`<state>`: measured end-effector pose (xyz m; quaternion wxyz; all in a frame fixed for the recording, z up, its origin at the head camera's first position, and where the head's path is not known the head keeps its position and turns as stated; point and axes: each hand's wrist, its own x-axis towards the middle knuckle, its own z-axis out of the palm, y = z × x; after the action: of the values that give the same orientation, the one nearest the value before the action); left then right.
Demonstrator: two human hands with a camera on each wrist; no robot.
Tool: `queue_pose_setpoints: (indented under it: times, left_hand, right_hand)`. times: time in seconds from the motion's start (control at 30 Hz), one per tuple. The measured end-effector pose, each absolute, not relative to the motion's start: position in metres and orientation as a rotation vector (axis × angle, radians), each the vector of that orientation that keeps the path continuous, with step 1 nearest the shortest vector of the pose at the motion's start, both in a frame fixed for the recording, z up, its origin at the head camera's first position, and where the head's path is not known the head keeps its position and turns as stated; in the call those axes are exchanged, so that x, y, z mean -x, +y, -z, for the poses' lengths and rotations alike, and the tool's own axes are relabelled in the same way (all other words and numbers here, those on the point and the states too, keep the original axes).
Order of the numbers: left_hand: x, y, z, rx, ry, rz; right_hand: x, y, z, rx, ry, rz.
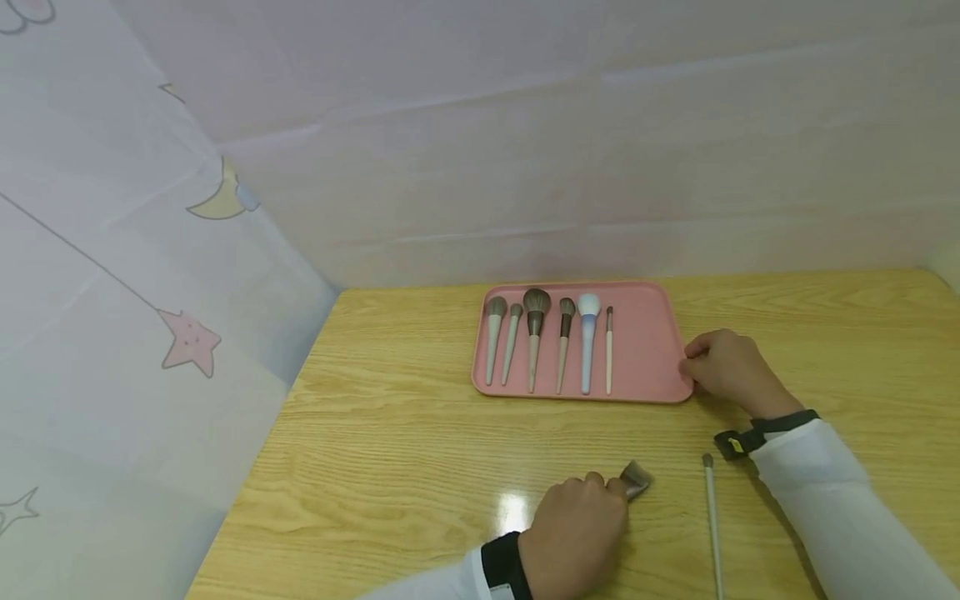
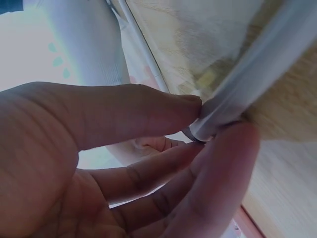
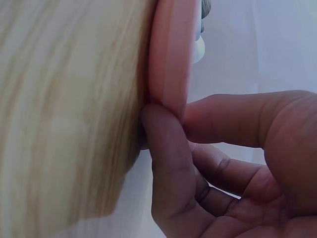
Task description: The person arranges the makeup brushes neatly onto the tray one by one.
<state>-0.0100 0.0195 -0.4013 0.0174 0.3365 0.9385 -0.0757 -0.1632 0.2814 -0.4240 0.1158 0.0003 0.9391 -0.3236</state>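
My left hand [image 1: 577, 533] is low over the table and pinches a makeup brush [image 1: 636, 481] between thumb and fingers. The brush's dark bristles point away to the right; its pale handle [image 2: 257, 69] shows large in the left wrist view, while the hand hides it in the head view. At the right end of a pink tray [image 1: 648, 358], my right hand [image 1: 731, 371] grips the near corner of the rim, with the thumb on one side and a finger on the other. Several makeup brushes lie side by side on the tray, among them a white-tipped brush [image 1: 588, 342].
Another thin makeup brush [image 1: 712, 517] lies on the wooden table [image 1: 390, 417], between my left hand and right sleeve [image 1: 832, 475]. Behind the table hangs a pale cloth [image 1: 480, 150], and a printed one with a pink star [image 1: 191, 342] hangs on the left.
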Motion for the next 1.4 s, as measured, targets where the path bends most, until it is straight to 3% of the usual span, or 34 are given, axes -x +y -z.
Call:
queue_pose_setpoints:
  times: [1.4]
  left_hand:
    - [0.0114,0.0137,0.4033,-1.127,2.927,0.075]
  right_hand:
    - [0.1609,0.2799,0.4217,0.010,2.763,0.950]
